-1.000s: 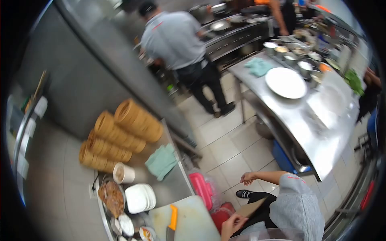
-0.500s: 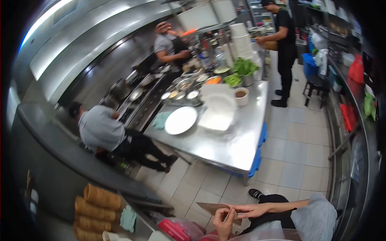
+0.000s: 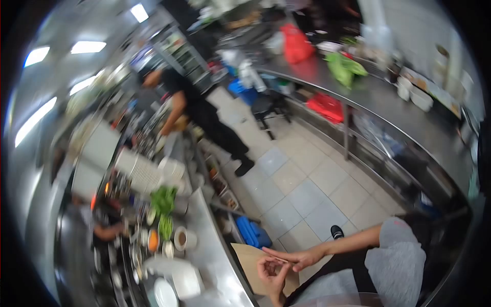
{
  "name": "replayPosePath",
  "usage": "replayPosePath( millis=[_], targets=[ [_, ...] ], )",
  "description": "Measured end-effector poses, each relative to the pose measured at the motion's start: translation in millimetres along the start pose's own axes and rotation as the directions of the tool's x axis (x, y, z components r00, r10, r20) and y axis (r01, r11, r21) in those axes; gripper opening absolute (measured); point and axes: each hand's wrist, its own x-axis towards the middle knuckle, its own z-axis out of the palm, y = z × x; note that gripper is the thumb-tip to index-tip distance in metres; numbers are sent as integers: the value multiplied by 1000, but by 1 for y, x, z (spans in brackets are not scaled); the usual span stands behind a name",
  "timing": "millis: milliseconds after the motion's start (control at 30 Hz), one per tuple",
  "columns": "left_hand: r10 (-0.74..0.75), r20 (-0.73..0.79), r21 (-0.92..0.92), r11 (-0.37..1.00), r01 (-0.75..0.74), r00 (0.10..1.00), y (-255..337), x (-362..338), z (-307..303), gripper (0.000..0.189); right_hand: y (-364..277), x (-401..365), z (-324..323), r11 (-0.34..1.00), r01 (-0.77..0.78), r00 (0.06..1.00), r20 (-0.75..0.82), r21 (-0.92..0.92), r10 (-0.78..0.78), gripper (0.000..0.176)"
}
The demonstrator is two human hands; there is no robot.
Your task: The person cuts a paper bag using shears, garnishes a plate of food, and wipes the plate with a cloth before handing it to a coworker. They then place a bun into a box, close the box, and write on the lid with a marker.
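Both hands are low in the view, close together in front of the body. A flat piece of brown cardboard or paper (image 3: 250, 261) lies against them, partly hidden by the fingers. My left hand (image 3: 273, 275) is curled, thumb and fingers pinched at the sheet's edge. Across its top comes my right hand (image 3: 307, 257), fingers stretched along the sheet, thumb bent down near the left fingertips. Whether the right fingers grip the sheet is unclear.
A steel counter (image 3: 217, 256) with bowls, leafy greens and stacked containers runs along the left. A person in black (image 3: 197, 105) stands beyond it. On the right, a steel bench (image 3: 399, 110) carries red and green bags. A black stool (image 3: 268, 110) stands on the tiled floor.
The view has swung to the right, so the counter now lies at the left and the right-hand bench shows more fully. More of the brown sheet shows, and both hands remain close together at it.
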Motion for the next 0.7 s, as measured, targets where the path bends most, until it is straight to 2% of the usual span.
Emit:
replayPosePath(
  millis=[33,67,133,233,300,333,367,433,567,633,700],
  targets=[
    [14,-12,-17,1000,-15,1000,-17,31,18,48,-15,-11,-29,999,10,999,-38,-50,-12,108],
    [30,80,-41,999,-27,996,-26,61,36,48,-35,-20,-50,995,18,995,-96,-99,-28,107],
    [52,243,-92,995,-30,969,-23,123,81,51,-47,-38,-93,994,71,967,-237,-82,-89,104],
    [109,370,58,988,-140,922,-45,200,132,49,-88,-62,-149,982,73,903,-406,-174,-139,103],
    [109,427,101,981,-168,897,-46,235,158,52,-97,-66,-181,961,75,865,-463,-264,-195,103],
    [126,444,113,974,-195,887,-48,252,170,52,-106,-66,-193,973,61,848,-504,-221,-167,107],
    [134,461,135,966,-218,877,-53,265,176,52,-111,-66,-206,977,52,835,-528,-207,-156,109],
    [73,481,130,980,-153,874,-74,294,182,55,-113,-63,-236,983,46,800,-582,-180,-144,112],
    [-8,496,-29,999,26,868,-101,357,169,54,-121,-36,-296,977,59,786,-594,-207,-173,113],
    [59,432,-67,997,-33,900,-115,399,162,49,-112,-16,-336,966,114,807,-546,-234,-227,110],
    [53,435,-85,996,-17,899,-118,432,150,44,-110,6,-372,942,132,796,-533,-307,-285,105]
  ],
)
